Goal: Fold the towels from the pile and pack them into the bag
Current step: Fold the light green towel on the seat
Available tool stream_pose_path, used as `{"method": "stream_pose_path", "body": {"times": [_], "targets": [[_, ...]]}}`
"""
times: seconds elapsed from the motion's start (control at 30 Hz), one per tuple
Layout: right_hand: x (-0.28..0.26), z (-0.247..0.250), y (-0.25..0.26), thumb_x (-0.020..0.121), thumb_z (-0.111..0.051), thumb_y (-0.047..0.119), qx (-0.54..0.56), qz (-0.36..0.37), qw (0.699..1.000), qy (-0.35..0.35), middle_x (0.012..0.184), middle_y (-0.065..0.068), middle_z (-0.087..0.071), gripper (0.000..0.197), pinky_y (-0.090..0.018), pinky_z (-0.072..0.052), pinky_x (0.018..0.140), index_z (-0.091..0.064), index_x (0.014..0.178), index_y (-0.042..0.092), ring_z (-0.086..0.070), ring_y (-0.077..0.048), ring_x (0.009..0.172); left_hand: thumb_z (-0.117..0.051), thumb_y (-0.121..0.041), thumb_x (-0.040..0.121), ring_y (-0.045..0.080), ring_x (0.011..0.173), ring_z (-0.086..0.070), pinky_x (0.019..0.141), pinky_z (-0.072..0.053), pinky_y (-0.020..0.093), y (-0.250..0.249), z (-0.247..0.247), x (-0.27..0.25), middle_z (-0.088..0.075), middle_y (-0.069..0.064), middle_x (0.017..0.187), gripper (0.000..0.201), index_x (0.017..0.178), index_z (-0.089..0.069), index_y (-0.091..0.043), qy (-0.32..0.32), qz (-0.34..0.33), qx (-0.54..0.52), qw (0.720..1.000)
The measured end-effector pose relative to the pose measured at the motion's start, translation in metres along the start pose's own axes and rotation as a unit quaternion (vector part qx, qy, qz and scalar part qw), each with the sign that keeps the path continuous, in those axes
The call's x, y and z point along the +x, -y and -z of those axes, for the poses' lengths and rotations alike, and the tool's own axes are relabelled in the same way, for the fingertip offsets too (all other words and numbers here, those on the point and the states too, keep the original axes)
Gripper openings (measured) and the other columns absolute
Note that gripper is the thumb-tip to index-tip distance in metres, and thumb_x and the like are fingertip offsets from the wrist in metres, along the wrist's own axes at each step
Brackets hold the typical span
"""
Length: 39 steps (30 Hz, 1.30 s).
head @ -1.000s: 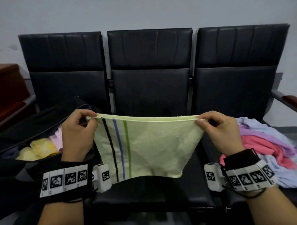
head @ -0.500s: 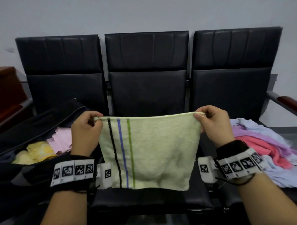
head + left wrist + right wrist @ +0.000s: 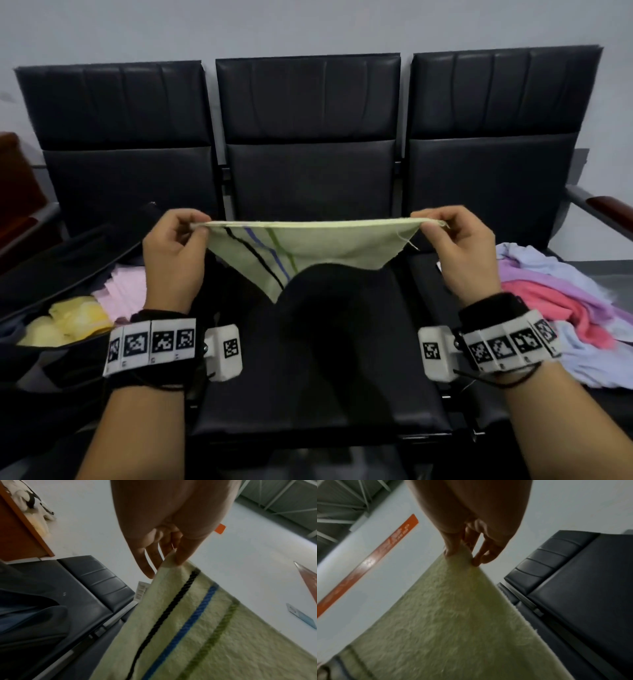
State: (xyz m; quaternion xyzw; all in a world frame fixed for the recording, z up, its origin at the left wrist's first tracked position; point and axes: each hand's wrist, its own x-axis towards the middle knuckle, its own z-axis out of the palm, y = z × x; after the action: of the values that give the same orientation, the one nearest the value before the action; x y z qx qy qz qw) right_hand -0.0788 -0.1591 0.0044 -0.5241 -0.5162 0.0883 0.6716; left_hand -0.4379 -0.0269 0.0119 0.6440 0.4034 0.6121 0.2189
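The pale green towel [image 3: 308, 246] is held in the air above the middle seat [image 3: 318, 359] of a row of three black chairs. Its top edge is stretched taut and level between the two hands. The left hand [image 3: 173, 253] pinches the left top corner between thumb and forefinger; in the left wrist view the thumb [image 3: 184, 550] is pressed on the hem, with the remaining fingers loosely extended behind it. The right hand [image 3: 459, 250] pinches the right top corner in the same manner; in the right wrist view the cloth edge is seen clamped between thumb and fingertips [image 3: 477, 559].

Below the top edge the towel swings away from the person, so that its lower edge is raised and the cloth forms a shallow downward point between the hands. Three stripes, black [image 3: 253, 253], blue and green, run close to the left hand. A loose thread [image 3: 409, 241] hangs from the edge just inside the right hand.

Beneath and between the hands the seat surface is unobstructed. The chair backrest [image 3: 308, 171] stands beyond the towel, apart from it.

Outboard of the left hand, on the left seat, an open dark bag [image 3: 68, 260] lies with folded pink [image 3: 125, 287] and yellow towels [image 3: 68, 322] inside. Outboard of the right hand, on the right seat, the pile of unfolded towels [image 3: 555, 298] in lilac, coral and light blue is heaped, well apart from the held towel.
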Motion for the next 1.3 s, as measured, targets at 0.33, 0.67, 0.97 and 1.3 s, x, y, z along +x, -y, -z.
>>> {"method": "stream_pose_path", "body": {"times": [0.33,0.67,0.97,1.3], "targets": [[-0.103,0.019,-0.069,0.09,-0.064,0.006,-0.051,-0.172,0.976,0.126,0.073,0.013,-0.067,0.022,-0.012,-0.045,0.067,-0.068,0.08,0.025,-0.057,0.001,0.069,-0.051,-0.015,0.063,-0.001,0.054,-0.048,0.06,-0.038,0.029,0.06,0.013,-0.087,-0.06,-0.009,0.054,0.017,0.06,-0.067,-0.019,0.154,0.212,0.051,0.964],[-0.133,0.023,-0.088,0.088,-0.069,0.001,-0.026,-0.266,0.955,0.132,0.078,-0.012,-0.073,0.021,-0.022,-0.052,0.066,-0.072,0.081,0.021,-0.064,-0.013,0.071,-0.056,-0.016,0.062,0.006,0.053,-0.052,0.056,-0.04,0.026,0.089,0.02,-0.125,-0.061,-0.003,0.057,0.012,0.061,-0.068,-0.016,0.26,0.346,0.066,0.899],[-0.12,0.001,-0.119,0.09,-0.065,0.006,-0.087,-0.286,0.951,0.081,0.067,0.004,-0.069,0.018,-0.025,-0.047,0.063,-0.066,0.091,0.023,-0.061,-0.003,0.062,-0.053,0.005,0.081,0.005,0.059,-0.055,0.06,-0.045,0.024,0.116,-0.004,-0.126,-0.064,0.0,0.072,0.028,0.082,-0.071,-0.018,0.213,0.332,0.122,0.911],[-0.123,-0.016,-0.172,0.087,-0.071,0.022,-0.291,-0.359,0.871,0.164,0.085,0.0,-0.065,0.037,-0.025,-0.041,0.081,-0.062,0.122,0.013,-0.059,-0.019,0.087,-0.059,-0.005,0.088,0.021,0.097,-0.061,0.091,-0.046,0.032,0.164,-0.03,-0.137,-0.066,0.002,0.107,0.032,0.117,-0.064,-0.018,0.172,0.382,0.192,0.888]]}}
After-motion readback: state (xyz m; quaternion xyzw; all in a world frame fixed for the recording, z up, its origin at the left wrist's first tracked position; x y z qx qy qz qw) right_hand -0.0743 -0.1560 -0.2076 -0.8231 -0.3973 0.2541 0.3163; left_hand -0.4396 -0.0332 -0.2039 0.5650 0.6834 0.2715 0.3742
